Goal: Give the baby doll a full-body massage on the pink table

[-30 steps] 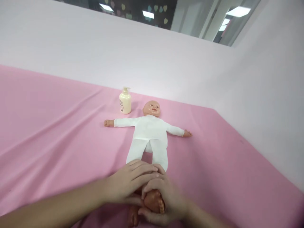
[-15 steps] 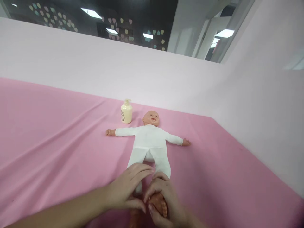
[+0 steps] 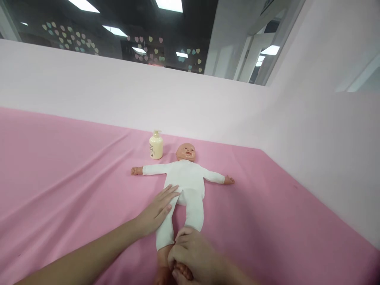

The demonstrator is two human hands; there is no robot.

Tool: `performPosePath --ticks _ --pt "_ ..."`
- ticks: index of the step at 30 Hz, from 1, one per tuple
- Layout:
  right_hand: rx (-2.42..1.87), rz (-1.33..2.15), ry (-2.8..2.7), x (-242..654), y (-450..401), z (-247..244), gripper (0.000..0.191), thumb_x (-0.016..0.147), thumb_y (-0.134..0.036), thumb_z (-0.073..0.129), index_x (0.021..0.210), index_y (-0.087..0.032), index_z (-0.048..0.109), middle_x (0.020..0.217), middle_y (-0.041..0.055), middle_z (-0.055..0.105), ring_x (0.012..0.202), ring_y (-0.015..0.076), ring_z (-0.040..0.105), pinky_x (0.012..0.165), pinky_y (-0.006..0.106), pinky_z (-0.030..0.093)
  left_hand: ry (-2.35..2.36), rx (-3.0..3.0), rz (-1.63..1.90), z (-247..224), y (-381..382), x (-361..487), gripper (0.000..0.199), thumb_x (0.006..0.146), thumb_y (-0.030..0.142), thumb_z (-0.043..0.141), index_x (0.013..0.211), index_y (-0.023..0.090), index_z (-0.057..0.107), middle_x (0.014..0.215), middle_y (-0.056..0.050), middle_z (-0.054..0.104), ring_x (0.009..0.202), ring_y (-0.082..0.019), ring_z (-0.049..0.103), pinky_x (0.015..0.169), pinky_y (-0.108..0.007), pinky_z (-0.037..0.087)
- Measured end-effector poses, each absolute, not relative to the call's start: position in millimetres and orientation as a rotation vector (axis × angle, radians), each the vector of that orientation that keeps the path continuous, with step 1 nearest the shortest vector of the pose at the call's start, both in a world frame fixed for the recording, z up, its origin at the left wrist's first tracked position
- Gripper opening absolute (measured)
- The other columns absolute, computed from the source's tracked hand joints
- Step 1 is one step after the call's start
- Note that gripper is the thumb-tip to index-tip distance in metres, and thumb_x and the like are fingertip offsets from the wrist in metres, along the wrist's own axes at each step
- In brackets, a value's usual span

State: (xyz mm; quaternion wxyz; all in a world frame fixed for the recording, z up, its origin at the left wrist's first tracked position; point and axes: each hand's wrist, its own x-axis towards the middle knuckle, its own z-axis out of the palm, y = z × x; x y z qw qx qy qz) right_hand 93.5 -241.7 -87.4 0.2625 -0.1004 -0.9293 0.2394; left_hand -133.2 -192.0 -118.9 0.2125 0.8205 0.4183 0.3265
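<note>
A baby doll (image 3: 186,174) in white clothing lies on its back with its arms stretched out and its head away from me. My left hand (image 3: 158,209) lies flat on the upper part of the doll's leg on the left, its fingers extended toward the hip. Near the bottom edge, my right hand (image 3: 194,257) is wrapped round the doll's foot (image 3: 183,270) on the right, with the toes showing between thumb and fingers. The doll's other foot (image 3: 163,273) rests beside it, bare.
A cream pump bottle (image 3: 156,145) stands left of the doll's head. Pink cloth (image 3: 89,182) with creases covers the surface. Behind it rises a white wall (image 3: 118,95) below a dark window (image 3: 166,35) with heart stickers.
My left hand has moved from beside my right hand up onto the doll's upper leg and flattened. My right hand still holds the foot, slightly lower and further left. The view has tilted up a little.
</note>
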Motion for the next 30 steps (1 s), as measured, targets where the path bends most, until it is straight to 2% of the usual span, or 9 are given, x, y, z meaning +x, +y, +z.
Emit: performPosePath --ticks 4,10,12,15,17,21,24,26,30 --pt "-0.381 0.721 -2.643 92 -241 -84 0.018 0.069 -0.015 0.055 0.084 -0.024 0.053 0.062 -0.0079 0.054 0.06 0.0119 0.047 0.091 0.028 0.04 1.245 2.174 0.853 -113 -188 -131 0.053 0.106 0.051 0.028 0.152 0.031 0.045 0.168 0.0 0.027 0.158 -0.026 0.015 0.129 -0.054 0.016" --pt "-0.532 0.815 -2.774 91 -243 -68 0.015 0.072 -0.013 0.056 0.083 -0.023 0.058 0.062 -0.0072 0.052 0.061 0.0127 0.046 0.091 0.03 0.041 1.361 1.946 0.986 -112 -162 -128 0.059 0.101 0.056 0.041 0.153 0.028 0.042 0.168 -0.006 0.028 0.157 -0.027 0.02 0.128 -0.05 0.021" --pt "-0.557 0.827 -2.787 91 -244 -64 0.013 0.074 -0.013 0.056 0.083 -0.022 0.06 0.062 -0.0068 0.053 0.062 0.0125 0.047 0.091 0.029 0.041 1.354 1.888 1.124 -104 -135 -123 0.063 0.1 0.053 0.044 0.156 0.025 0.034 0.165 -0.009 0.033 0.155 -0.027 0.026 0.128 -0.048 0.022" --pt "-0.594 0.839 -2.751 91 -247 -61 0.013 0.083 -0.014 0.053 0.084 -0.022 0.063 0.066 -0.0057 0.059 0.062 0.0115 0.049 0.088 0.028 0.042 1.429 1.714 1.408 -78 -80 -107 0.059 0.1 0.048 0.045 0.152 0.022 0.038 0.161 -0.012 0.04 0.154 -0.028 0.028 0.128 -0.047 0.02" --pt "-0.617 0.895 -2.693 93 -248 -58 0.018 0.087 -0.013 0.049 0.085 -0.022 0.065 0.072 -0.0051 0.065 0.064 0.0105 0.053 0.084 0.025 0.043 1.471 1.548 1.51 -62 -41 -92 0.055 0.101 0.043 0.042 0.151 0.019 0.038 0.159 -0.015 0.041 0.152 -0.028 0.033 0.126 -0.048 0.024" --pt "-0.702 0.997 -2.513 99 -249 -53 0.024 0.09 -0.011 0.046 0.085 -0.02 0.067 0.079 -0.0029 0.071 0.071 0.0107 0.063 0.074 0.02 0.045 1.552 1.508 1.688 -58 14 -70 0.055 0.099 0.033 0.042 0.151 0.015 0.036 0.162 -0.018 0.034 0.155 -0.027 0.025 0.127 -0.047 0.02" --pt "-0.842 0.843 -2.214 105 -241 -52 0.022 0.093 -0.015 0.046 0.088 -0.021 0.067 0.09 0.0015 0.071 0.088 0.0155 0.066 0.087 0.026 0.048 1.581 1.585 1.694 -81 33 -67 0.057 0.099 0.041 0.042 0.149 0.015 0.038 0.16 -0.019 0.037 0.153 -0.031 0.028 0.126 -0.051 0.022" --pt "-0.951 0.758 -1.968 109 -228 -56 0.022 0.091 -0.016 0.047 0.099 -0.022 0.067 0.106 0.0044 0.069 0.106 0.0189 0.063 0.099 0.031 0.046 1.601 1.597 1.666 -97 39 -71 0.06 0.1 0.046 0.039 0.15 0.015 0.037 0.159 -0.02 0.039 0.152 -0.032 0.032 0.125 -0.054 0.023" --pt "-1.194 0.863 -1.567 118 -195 -72 0.047 0.087 -0.021 0.055 0.133 -0.026 0.055 0.14 0.0074 0.055 0.138 0.025 0.045 0.118 0.041 0.034 1.625 1.621 1.448 -109 40 -82 0.075 0.098 0.058 0.04 0.158 0.014 0.026 0.162 -0.021 0.036 0.152 -0.033 0.032 0.122 -0.049 0.03"
